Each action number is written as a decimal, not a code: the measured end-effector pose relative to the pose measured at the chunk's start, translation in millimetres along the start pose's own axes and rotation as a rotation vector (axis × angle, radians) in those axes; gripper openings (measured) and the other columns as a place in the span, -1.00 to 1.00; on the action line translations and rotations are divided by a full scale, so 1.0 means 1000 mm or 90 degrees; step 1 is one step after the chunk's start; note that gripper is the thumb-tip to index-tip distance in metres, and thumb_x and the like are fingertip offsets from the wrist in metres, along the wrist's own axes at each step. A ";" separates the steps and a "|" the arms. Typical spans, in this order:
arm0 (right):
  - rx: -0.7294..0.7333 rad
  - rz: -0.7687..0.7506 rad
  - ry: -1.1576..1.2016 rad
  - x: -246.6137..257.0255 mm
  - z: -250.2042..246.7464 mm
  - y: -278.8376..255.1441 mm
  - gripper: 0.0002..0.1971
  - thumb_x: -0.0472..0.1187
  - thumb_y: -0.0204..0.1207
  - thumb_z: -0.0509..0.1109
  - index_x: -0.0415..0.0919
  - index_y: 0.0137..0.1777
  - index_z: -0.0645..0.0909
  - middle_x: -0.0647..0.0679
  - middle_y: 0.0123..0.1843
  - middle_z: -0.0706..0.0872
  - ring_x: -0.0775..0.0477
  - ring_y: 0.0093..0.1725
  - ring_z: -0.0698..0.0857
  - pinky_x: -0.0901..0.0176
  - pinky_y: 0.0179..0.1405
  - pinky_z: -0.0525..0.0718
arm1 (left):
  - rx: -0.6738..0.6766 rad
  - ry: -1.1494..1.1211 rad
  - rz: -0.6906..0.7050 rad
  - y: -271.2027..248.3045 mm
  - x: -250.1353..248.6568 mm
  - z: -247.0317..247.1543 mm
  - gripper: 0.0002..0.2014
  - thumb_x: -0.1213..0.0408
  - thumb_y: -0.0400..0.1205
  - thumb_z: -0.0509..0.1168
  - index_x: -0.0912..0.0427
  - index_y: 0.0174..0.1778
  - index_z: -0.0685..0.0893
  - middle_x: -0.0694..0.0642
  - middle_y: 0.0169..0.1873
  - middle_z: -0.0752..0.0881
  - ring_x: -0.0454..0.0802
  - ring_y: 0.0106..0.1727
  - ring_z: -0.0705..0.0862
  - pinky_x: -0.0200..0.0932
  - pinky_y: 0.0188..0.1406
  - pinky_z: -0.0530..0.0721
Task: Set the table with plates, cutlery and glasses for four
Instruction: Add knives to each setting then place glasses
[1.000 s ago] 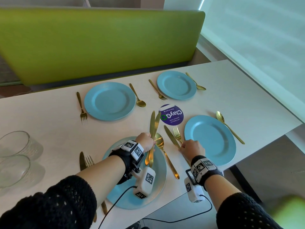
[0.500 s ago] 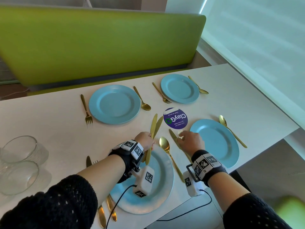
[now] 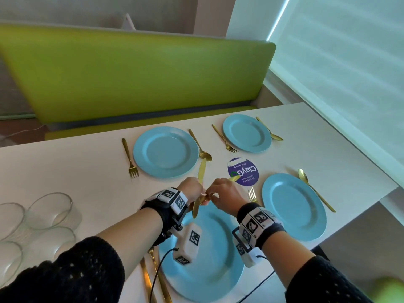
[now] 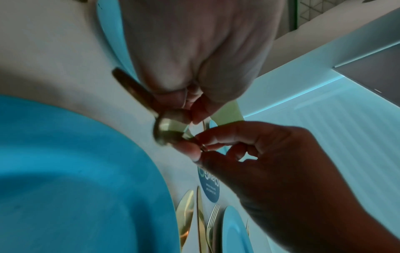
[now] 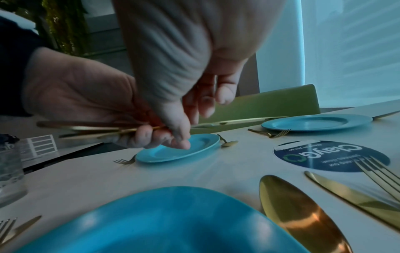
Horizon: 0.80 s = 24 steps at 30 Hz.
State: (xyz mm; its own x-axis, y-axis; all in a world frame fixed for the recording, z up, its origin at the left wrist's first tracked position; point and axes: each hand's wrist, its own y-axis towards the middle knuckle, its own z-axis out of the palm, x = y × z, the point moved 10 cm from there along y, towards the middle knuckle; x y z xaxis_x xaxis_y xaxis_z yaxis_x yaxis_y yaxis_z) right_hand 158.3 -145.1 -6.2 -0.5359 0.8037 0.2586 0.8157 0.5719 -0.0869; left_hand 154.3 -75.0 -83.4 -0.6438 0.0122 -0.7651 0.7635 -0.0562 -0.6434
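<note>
Four blue plates lie on the white table: a near plate (image 3: pixel 209 270), a right plate (image 3: pixel 294 206) and two far plates (image 3: pixel 165 152) (image 3: pixel 247 132). Above the near plate's far rim my left hand (image 3: pixel 194 190) grips two gold knives by their handles. One knife (image 3: pixel 201 171) points away toward the far left plate. My right hand (image 3: pixel 218 194) pinches the other knife (image 3: pixel 233 178), whose blade angles right over the purple sticker (image 3: pixel 243 171). In the right wrist view my right thumb and fingers close on that handle (image 5: pixel 151 128) beside the left hand (image 5: pixel 86 95).
A gold spoon (image 5: pixel 298 214), knife (image 5: pixel 357 196) and fork (image 5: pixel 376 171) lie between the near and right plates. Each far plate has a fork and a spoon beside it. Several glasses (image 3: pixel 51 209) stand at the left. A green bench (image 3: pixel 135 73) runs behind the table.
My right hand left the knife and fork beside the right plate, moved left and took hold of one knife in my left hand. The left hand lifted slightly, still gripping its knives.
</note>
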 end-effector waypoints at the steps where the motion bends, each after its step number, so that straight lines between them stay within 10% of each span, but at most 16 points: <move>1: -0.005 -0.012 -0.013 0.001 -0.001 0.002 -0.82 -0.33 0.39 0.44 -0.15 -0.07 0.82 -0.11 -0.10 0.79 -0.15 -0.08 0.74 0.06 -0.19 0.71 | 0.006 -0.009 0.000 0.003 -0.001 -0.002 -0.86 0.59 0.61 0.11 0.35 -0.23 0.47 0.33 -0.36 0.61 0.21 -0.36 0.67 0.08 -0.16 0.75; 7: -0.069 -0.082 -0.059 -0.013 -0.012 0.026 -0.89 -0.27 0.15 0.55 -0.04 -0.36 0.79 0.05 -0.45 0.72 -0.04 -0.49 0.72 0.15 -0.74 0.64 | -0.042 -0.096 -0.002 0.015 -0.016 -0.027 -0.88 0.51 0.68 0.08 0.28 -0.10 0.48 0.21 -0.30 0.67 0.12 -0.37 0.69 -0.03 -0.26 0.72; 14: -0.056 0.182 -0.020 -0.100 -0.056 0.080 -0.80 -0.17 0.53 0.35 -0.08 0.05 0.78 -0.06 0.01 0.78 -0.16 0.05 0.71 0.09 -0.04 0.64 | -0.197 -0.140 0.043 0.032 -0.051 -0.090 -0.85 0.49 0.69 0.00 0.27 0.08 0.43 0.18 -0.32 0.63 0.07 -0.40 0.63 -0.16 -0.46 0.65; 20: 0.051 0.346 -0.025 -0.153 -0.049 0.139 -0.75 -0.31 0.44 0.24 -0.17 -0.47 0.48 -0.14 -0.32 0.58 -0.17 -0.24 0.52 0.19 -0.33 0.46 | -0.255 -0.151 0.060 0.043 -0.060 -0.118 -0.81 0.50 0.67 -0.02 0.29 0.10 0.46 0.18 -0.27 0.63 0.07 -0.38 0.63 -0.12 -0.32 0.64; 24: 0.087 0.390 -0.050 -0.172 -0.025 0.170 -0.86 -0.26 0.52 0.22 -0.24 -0.17 0.60 -0.13 -0.19 0.60 -0.13 -0.17 0.56 0.18 -0.22 0.51 | -0.283 -0.169 0.056 0.049 -0.058 -0.129 -0.81 0.53 0.67 -0.01 0.28 0.09 0.45 0.17 -0.29 0.63 0.08 -0.37 0.62 -0.12 -0.34 0.60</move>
State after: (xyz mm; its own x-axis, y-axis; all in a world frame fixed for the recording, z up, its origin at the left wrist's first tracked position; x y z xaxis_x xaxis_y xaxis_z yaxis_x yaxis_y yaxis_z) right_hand 394.6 -190.2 -41.0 0.0010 0.9986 0.0525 0.9469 0.0159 -0.3211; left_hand 235.9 50.4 -73.9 -0.5230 -0.2304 -0.8206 0.7256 0.3848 -0.5705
